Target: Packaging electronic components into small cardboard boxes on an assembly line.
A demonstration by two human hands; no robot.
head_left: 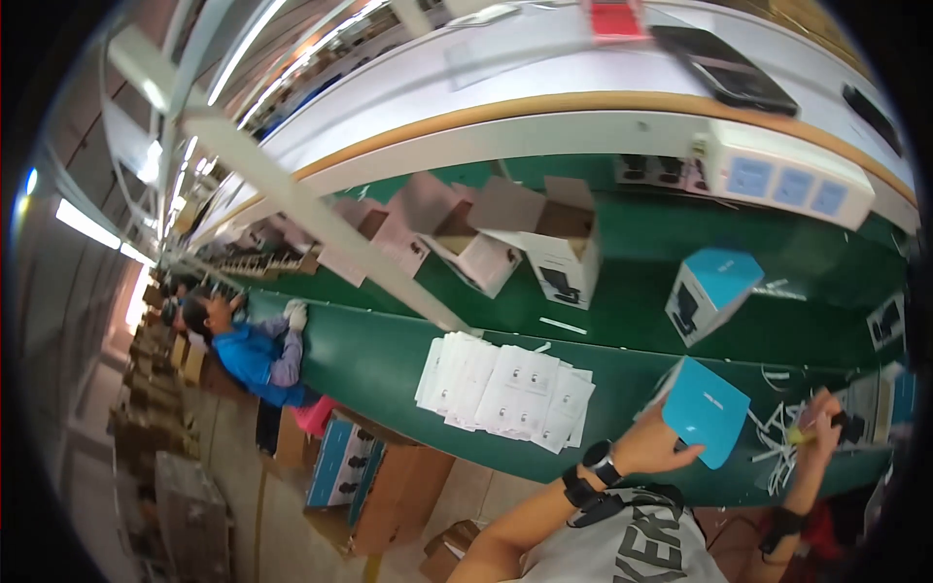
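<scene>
"Green bench (pixel 360 360), long, running off to the far left beneath a white shelf (pixel 408 117) with a wooden edge. What stands along its far side?"

"Open white boxes (pixel 569 248), flaps up, toward the left. Farther right there's a second box (pixel 714 291), shut, with a bright blue top. Above that, a white power strip (pixel 787 180) sits along the shelf's front edge, and a black phone (pixel 724 68) lies on the shelf."

"And the left hand (pixel 656 442)?"

"Closed on the blue-topped box (pixel 714 413), at the near right. The thumb presses by its near edge, the fingers are round its left side. Whether the box rests on the bench, I can't tell."

"The right hand (pixel 819 428)?"

"Farther right, fingers curled, beside a tangle of white strips (pixel 773 452). Something yellowish (pixel 799 434) shows at the fingertips, but it's blurred; I can't tell whether they pinch it."

"What's left of the blue-topped box?"

"White printed leaflets (pixel 520 389), spread in overlapping piles on the near part of the bench. Farther left, a co-worker in blue (pixel 253 355) has a pale-gloved hand (pixel 295 313) at the bench. An open carton (pixel 403 496) stands on the floor, near left, with blue-and-white packages (pixel 340 462) inside."
</scene>
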